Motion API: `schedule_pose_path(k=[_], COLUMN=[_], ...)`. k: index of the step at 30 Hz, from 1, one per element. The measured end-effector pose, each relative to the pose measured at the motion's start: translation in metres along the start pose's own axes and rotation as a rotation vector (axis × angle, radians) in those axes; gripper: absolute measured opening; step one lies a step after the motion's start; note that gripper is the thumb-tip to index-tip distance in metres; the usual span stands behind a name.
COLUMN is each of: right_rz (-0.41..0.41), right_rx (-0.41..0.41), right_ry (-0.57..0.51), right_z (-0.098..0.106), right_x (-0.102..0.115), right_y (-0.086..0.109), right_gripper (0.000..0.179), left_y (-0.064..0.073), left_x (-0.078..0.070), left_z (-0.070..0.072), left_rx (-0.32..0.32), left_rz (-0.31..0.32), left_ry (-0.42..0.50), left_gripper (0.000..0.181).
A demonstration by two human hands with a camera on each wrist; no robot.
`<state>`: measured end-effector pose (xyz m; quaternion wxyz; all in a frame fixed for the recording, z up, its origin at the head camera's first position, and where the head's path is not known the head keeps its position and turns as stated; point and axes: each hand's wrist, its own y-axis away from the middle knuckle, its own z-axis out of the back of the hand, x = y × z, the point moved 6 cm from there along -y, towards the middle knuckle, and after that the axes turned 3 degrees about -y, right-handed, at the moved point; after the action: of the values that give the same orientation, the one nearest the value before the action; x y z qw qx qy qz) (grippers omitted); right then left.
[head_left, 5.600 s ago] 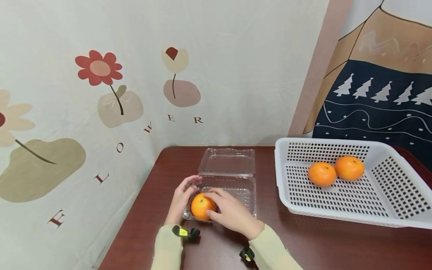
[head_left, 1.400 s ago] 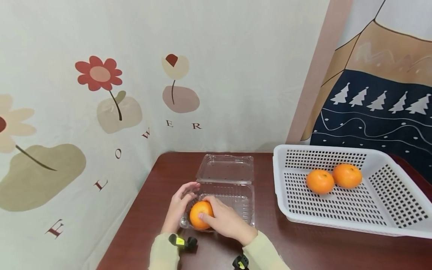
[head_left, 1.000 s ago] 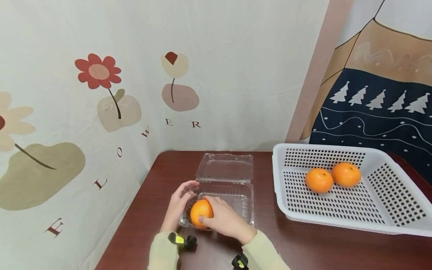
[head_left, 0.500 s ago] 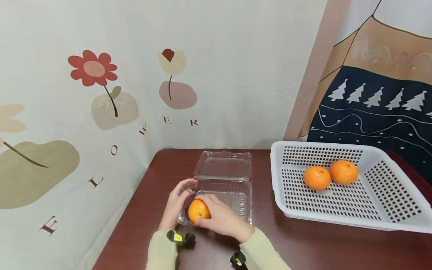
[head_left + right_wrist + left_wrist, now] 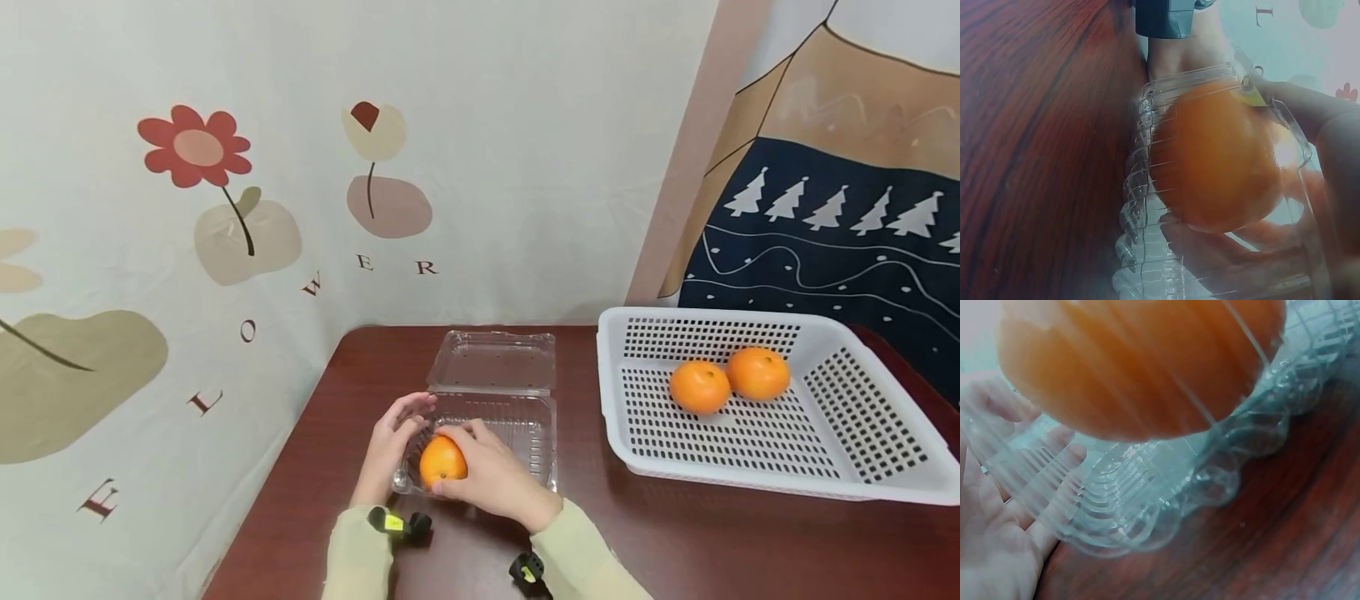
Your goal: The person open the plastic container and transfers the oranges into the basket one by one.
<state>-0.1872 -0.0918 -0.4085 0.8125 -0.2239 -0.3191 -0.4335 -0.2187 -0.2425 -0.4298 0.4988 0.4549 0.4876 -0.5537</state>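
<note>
An orange [image 5: 442, 461] sits in the front left corner of a clear plastic clamshell container [image 5: 531, 450], whose lid lies folded back behind it. My right hand [image 5: 498, 475] grips the orange from the right, thumb at the front and fingers over the far side. The orange's stem end faces the front. My left hand [image 5: 386, 446] rests along the container's left side with fingers loosely bent. In the left wrist view, the orange [image 5: 1141, 369] and part of the left hand [image 5: 1004, 531] show through the clear wall. Whether the orange touches the container's floor, I cannot tell.
To the right stands a white perforated basket [image 5: 750, 477] holding two more oranges, the nearer orange [image 5: 700, 387] touching the other orange [image 5: 758, 373]. The dark red wooden table [image 5: 360, 379] meets a printed cloth backdrop [image 5: 525, 167] behind.
The orange has turned in the right hand: its stem end was on top several seconds ago and now faces front. The left hand stays at the container's left side.
</note>
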Motion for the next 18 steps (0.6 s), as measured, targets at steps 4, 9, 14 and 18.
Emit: schedule_pose_path(k=[4, 9, 14, 18], right_rz=[0.003, 0.005, 0.013, 0.03], right_rx=[-0.021, -0.035, -0.05, -0.064], right_ry=[0.008, 0.013, -0.006, -0.029], right_z=[0.002, 0.003, 0.006, 0.009], right_x=[0.0, -0.001, -0.001, -0.001], right_y=[-0.001, -0.001, -0.002, -0.002], right_gripper=[0.063, 0.062, 0.061, 0.061], left_y=[-0.001, -0.004, -0.006, -0.007], left_x=[0.001, 0.006, 0.018, 0.025], left_z=[0.0, 0.002, 0.005, 0.006], left_rx=[-0.003, 0.005, 0.011, 0.012], left_rz=[0.0, -0.013, -0.024, -0.018], left_ry=[0.005, 0.014, -0.015, -0.04], left_gripper=[0.033, 0.033, 0.032, 0.032])
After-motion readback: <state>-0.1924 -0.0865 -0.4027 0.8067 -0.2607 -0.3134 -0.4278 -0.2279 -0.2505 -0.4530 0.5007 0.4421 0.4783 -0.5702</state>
